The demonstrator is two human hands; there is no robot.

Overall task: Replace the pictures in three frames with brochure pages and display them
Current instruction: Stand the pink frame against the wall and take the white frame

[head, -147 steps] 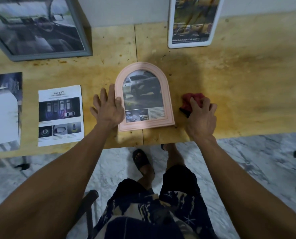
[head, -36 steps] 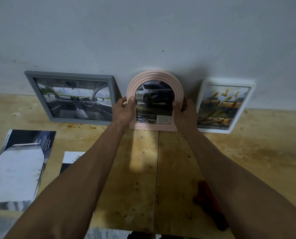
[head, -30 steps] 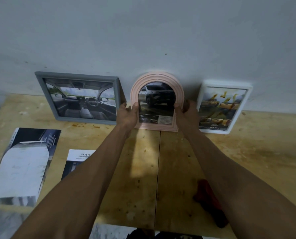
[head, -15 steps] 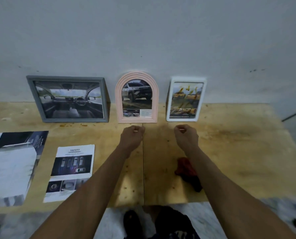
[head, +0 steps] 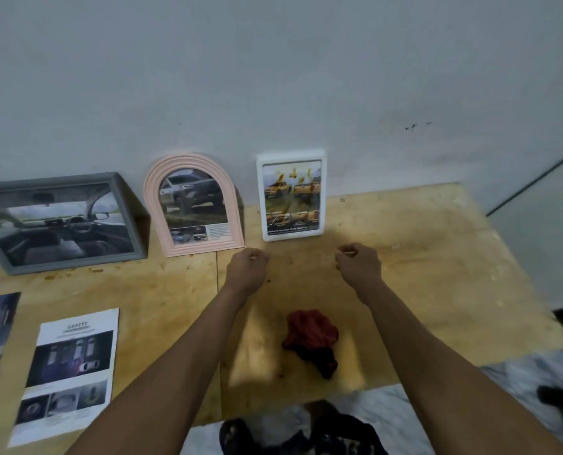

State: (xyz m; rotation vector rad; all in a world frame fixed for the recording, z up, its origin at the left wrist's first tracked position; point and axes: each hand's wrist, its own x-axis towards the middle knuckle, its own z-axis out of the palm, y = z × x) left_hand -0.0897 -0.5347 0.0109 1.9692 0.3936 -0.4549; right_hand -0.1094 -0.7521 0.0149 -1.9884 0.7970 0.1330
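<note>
Three frames stand leaning against the wall at the back of the counter point(head: 437, 257), all beyond the fingers: the grey frame point(head: 60, 221) far off to the left hand's outer side, the pink arched frame point(head: 193, 205) just ahead and slightly left of the left hand point(head: 245, 267), and the white frame point(head: 291, 195) ahead, between the two hands. Each already shows a car page behind its glazing, so the display looks finished or nearly so.

These frames are probably light, stiff plastic or wood with a thin clear front that could scratch or crack if one tips forward. Being only propped, they would likely slide at the foot; the sensible hold is both side edges, low down, never the front pane.

The left hand hovers over the counter with its fingers point(head: 257, 256) curled into a loose fist, holding nothing. The right hand point(head: 359, 262) is the same, fingers tucked in and empty, apart from any frame.

Nearer than both hands lies a crumpled red cloth point(head: 309, 336), and a loose brochure page point(head: 66, 372) lies flat beside the left forearm.
</note>
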